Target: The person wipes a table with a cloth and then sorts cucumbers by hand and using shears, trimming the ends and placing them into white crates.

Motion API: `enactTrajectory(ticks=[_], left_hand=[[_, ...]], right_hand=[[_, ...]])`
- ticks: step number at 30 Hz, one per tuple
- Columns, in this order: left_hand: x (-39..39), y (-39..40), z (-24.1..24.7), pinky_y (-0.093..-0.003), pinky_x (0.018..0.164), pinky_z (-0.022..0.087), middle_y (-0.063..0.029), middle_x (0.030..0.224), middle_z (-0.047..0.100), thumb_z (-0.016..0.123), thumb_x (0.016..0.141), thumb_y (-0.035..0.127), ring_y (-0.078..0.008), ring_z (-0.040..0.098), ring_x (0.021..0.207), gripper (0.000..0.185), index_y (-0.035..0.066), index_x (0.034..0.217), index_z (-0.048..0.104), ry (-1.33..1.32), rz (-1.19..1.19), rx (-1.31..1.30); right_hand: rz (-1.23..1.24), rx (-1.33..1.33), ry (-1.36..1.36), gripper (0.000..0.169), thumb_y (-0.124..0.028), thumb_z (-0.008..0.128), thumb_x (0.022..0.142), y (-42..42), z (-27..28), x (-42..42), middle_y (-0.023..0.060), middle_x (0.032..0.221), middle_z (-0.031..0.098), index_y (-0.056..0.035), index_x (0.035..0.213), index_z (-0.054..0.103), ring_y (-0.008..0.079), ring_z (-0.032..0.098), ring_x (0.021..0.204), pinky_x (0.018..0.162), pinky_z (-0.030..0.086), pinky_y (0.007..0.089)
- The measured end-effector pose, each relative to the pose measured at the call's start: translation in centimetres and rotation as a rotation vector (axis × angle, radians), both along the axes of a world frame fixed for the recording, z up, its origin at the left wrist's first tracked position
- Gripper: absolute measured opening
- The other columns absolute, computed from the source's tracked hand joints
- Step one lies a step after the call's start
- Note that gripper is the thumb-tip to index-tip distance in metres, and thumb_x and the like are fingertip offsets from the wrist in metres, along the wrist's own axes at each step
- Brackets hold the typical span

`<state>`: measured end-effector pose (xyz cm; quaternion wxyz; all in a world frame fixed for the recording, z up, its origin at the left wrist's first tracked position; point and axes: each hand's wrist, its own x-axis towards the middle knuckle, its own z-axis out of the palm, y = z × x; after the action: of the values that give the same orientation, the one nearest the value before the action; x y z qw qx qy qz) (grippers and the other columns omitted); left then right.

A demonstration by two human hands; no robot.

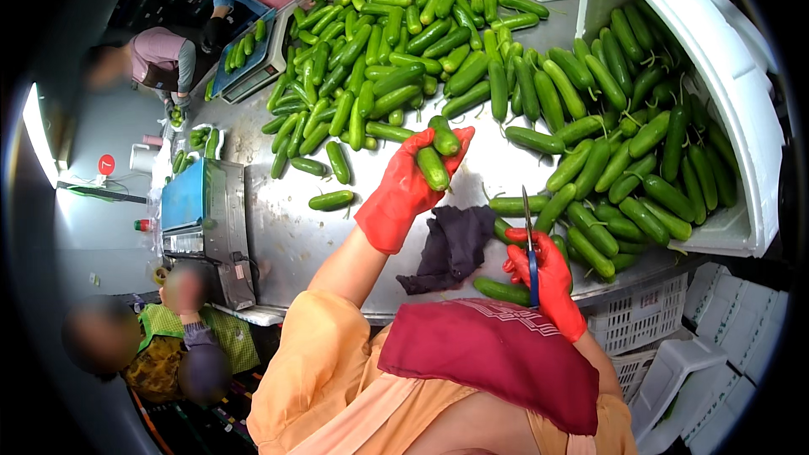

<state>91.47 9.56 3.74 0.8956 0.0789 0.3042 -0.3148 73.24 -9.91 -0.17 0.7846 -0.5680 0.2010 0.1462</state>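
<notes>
My left hand (399,193), in a red rubber glove, holds two green cucumbers (432,169) side by side above the steel table (284,253). In my right hand (551,278), gloved the same way, is a pair of scissors (534,268) with blue handles, its blades pointing away from me. Whether the blades are parted is hard to see. A crumpled dark cloth (452,243) lies between my hands. One cucumber (502,291) rests at the table's near edge, beside my right hand. More cucumbers with stems (594,170) spill from a white foam box (752,114) at right.
A big cucumber heap (385,44) covers the table's far side. Two weighing scales stand left, one blue-topped (183,193), the other (253,63) carrying cucumbers. Co-workers (158,60) stand around the table's left end. White plastic crates (641,316) sit below the table at right.
</notes>
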Motion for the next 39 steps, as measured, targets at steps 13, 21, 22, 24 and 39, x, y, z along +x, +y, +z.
enactTrajectory(ticks=[13,21,22,24,39], left_hand=[[19.3,8.7,0.3,-0.0448,0.1,0.047,-0.022,0.131,0.052,0.061,0.091,0.03,-0.0359,0.054,0.116,0.054,0.0,0.132,0.043,-0.477,0.395,0.444],[12.1,-5.8,-5.6,-0.0429,0.102,0.04,-0.0227,0.131,0.049,0.072,0.075,0.02,-0.0384,0.048,0.121,0.076,0.002,0.14,0.037,-2.031,-0.711,2.156],[12.3,-6.0,-8.0,-0.0419,0.102,0.04,-0.0231,0.131,0.048,0.072,0.074,0.021,-0.0388,0.046,0.123,0.079,0.001,0.141,0.034,-2.074,-0.698,2.391],[12.2,-6.2,-9.2,-0.0409,0.101,0.041,-0.024,0.131,0.047,0.072,0.074,0.022,-0.0392,0.046,0.123,0.082,-0.002,0.141,0.031,-1.986,-0.816,2.538],[-1.5,-1.4,-2.4,-0.0438,0.101,0.039,-0.0217,0.131,0.045,0.077,0.065,0.012,-0.0389,0.048,0.117,0.108,0.008,0.152,0.012,-1.835,-0.647,1.656]], right_hand=[[-0.021,0.107,0.025,0.031,-0.013,0.063,0.092,-0.8,-1.1,-0.2,0.0047,0.078,0.064,-0.0042,0.121,0.055,0.0095,0.061,0.071,0.059,0.047,0.0222],[-0.026,0.128,0.052,0.033,-0.014,0.062,0.093,-1.1,-0.9,-0.1,0.0045,0.084,0.062,-0.0045,0.123,0.054,0.0095,0.06,0.076,0.063,0.048,0.0229],[-0.008,0.124,0.057,0.035,-0.015,0.063,0.092,-1.2,-0.8,-0.1,0.0043,0.086,0.061,-0.0042,0.124,0.053,0.0098,0.06,0.078,0.065,0.048,0.0238],[-0.003,0.128,0.053,0.037,-0.016,0.064,0.092,-1.3,-1.0,-0.2,0.0042,0.088,0.06,-0.004,0.125,0.052,0.0101,0.06,0.08,0.067,0.048,0.0247],[0.079,-0.395,-0.236,0.041,-0.017,0.071,0.087,-1.1,1.0,0.8,0.0051,0.087,0.062,0.0003,0.121,0.055,0.0114,0.057,0.074,0.069,0.049,0.0284]])
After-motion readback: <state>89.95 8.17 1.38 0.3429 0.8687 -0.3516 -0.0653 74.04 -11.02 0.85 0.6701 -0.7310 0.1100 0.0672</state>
